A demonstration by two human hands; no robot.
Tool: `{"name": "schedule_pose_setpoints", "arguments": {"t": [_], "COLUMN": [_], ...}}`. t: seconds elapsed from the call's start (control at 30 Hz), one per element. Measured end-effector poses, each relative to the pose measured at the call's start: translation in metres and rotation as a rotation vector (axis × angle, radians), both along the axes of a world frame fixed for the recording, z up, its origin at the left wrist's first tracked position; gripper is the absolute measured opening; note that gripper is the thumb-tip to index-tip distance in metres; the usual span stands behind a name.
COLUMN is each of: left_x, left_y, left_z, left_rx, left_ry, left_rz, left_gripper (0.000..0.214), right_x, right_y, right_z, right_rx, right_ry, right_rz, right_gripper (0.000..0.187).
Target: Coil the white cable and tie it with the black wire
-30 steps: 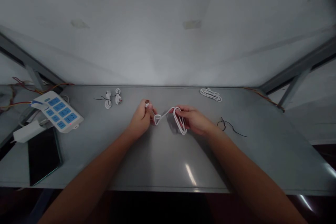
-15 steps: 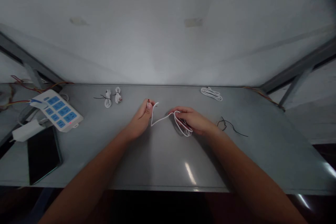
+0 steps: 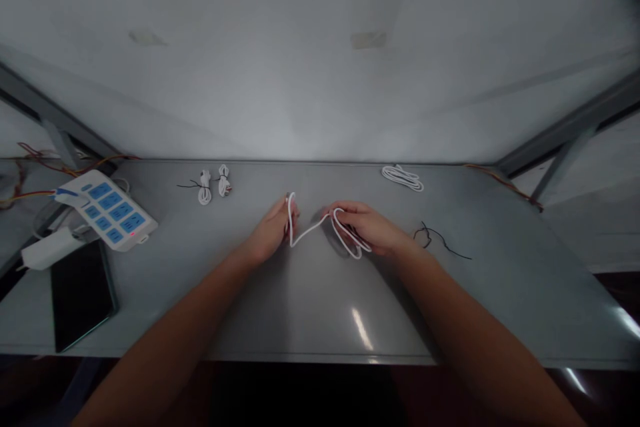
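Observation:
A thin white cable runs between my two hands over the grey table. My left hand pinches one end of it, with the cable curving up round the fingertips. My right hand is closed round several coiled loops of the same cable, which hang down to the table top.
Two small tied white cable bundles lie at the back left, another white coil at the back right. A black twist tie lies right of my right hand. A blue-and-white power strip and a dark phone sit at the left.
The stretch of cable between my hands has grown longer and slacker. My right hand has lowered its loops toward the table, and my left hand has turned its end upward.

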State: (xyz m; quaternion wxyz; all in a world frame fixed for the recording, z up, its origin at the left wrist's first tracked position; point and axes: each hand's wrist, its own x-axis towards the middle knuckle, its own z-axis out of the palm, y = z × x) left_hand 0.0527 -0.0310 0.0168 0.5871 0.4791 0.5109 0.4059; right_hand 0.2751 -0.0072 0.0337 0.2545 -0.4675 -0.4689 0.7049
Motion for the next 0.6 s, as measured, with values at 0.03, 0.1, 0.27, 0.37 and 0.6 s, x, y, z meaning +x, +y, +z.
{"name": "schedule_pose_setpoints", "arguments": {"t": [0.03,0.1,0.27,0.37,0.6], "left_x": [0.002,0.005,0.009,0.011,-0.003], "left_y": [0.002,0.005,0.000,-0.005,0.002], "left_z": [-0.002,-0.002,0.003,0.001,-0.001], "left_rx": [-0.060,-0.131,-0.086,-0.012,0.024], "left_ry": [-0.099,-0.241,-0.073,0.051,0.141], "left_rz": [0.007,0.027,-0.091,-0.105,0.082], "left_gripper": [0.052,0.059,0.050,0.042,0.037], "right_x": [0.000,-0.001,-0.003,-0.004,0.004], "right_y": [0.000,0.001,-0.001,-0.001,0.012], "right_z": [-0.001,-0.002,-0.004,-0.007,-0.016], "right_rx": [0.008,0.042,0.062,0.067,0.171], "right_ry": [0.020,0.047,0.154,0.204,0.068], "right_rz": [-0.022,-0.056,-0.010,0.022,-0.136], "right_gripper": [0.024,0.026,0.036,0.042,0.032]}}
